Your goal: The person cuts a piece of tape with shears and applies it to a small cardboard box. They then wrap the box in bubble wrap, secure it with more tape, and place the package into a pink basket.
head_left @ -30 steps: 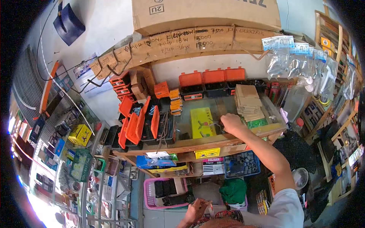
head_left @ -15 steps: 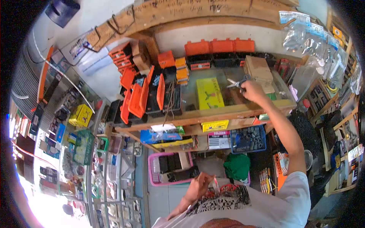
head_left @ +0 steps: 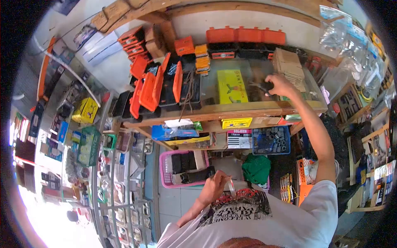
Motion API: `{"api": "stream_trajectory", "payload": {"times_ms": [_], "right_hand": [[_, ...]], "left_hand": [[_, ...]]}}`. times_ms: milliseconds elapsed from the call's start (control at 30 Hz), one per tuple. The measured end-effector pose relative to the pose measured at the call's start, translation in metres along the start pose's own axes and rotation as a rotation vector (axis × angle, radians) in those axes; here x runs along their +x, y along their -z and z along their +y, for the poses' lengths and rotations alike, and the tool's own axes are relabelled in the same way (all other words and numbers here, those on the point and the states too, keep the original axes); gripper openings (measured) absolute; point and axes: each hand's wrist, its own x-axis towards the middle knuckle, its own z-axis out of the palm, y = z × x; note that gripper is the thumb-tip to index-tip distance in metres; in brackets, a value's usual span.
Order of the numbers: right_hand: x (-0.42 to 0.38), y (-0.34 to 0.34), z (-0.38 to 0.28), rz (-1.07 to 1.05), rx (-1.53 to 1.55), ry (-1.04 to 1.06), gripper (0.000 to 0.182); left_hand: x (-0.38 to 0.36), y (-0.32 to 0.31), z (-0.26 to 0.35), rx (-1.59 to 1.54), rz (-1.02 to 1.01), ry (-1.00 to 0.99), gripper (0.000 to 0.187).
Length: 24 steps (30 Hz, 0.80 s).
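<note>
My right hand (head_left: 282,86) is over the glass-topped workbench, its fingers closed on the dark handles of a pair of scissors (head_left: 264,86). The blades point left toward a yellow box (head_left: 232,87) and are blurred. Close to my shirt, my left hand (head_left: 214,187) pinches a small strip of clear plastic (head_left: 232,189) that hangs down from the fingertips. Just right of my right hand lies a stack of brown cardboard pieces (head_left: 289,66).
Orange-lidded black cases (head_left: 151,89) stand open at the bench's left. Below are a blue basket of grey fittings (head_left: 271,140) and a pink basket (head_left: 166,169). Glass shelving (head_left: 93,186) runs along the left. Plastic packs (head_left: 351,41) hang at upper right.
The scissors have gone from raised with spread blades to lower over the bench, my right hand still on them. My left hand has moved up slightly with the plastic strip.
</note>
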Motion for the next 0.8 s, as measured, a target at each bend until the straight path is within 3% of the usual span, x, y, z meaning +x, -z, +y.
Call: {"api": "stream_trajectory", "payload": {"times_ms": [133, 267, 367, 467, 633, 733, 800], "right_hand": [[0.010, -0.008, 0.018, -0.013, -0.109, 0.145, 0.047], [0.031, -0.008, 0.031, -0.180, -0.123, 0.215, 0.034], [0.033, 0.001, -0.006, -0.253, -0.006, 0.181, 0.029], [0.026, 0.009, -0.054, -0.234, 0.222, -0.016, 0.029], [0.026, -0.026, -0.072, -0.082, 0.642, 0.206, 0.021], [0.015, -0.032, -0.098, -0.108, 0.749, 0.300, 0.027], [-0.011, -0.021, -0.149, -0.205, 0.719, 0.319, 0.037]], "left_hand": [[-0.001, 0.012, 0.008, 0.142, -0.010, -0.053, 0.019], [-0.011, 0.010, -0.006, 0.224, 0.069, -0.082, 0.022], [-0.023, 0.016, -0.008, 0.246, 0.123, 0.001, 0.021], [-0.038, 0.016, -0.018, 0.246, 0.170, -0.026, 0.026], [-0.046, 0.029, 0.000, 0.303, 0.188, 0.070, 0.023], [-0.051, 0.036, -0.002, 0.210, 0.133, 0.179, 0.022], [-0.051, 0.039, -0.011, 0.216, 0.099, 0.202, 0.025]]}}
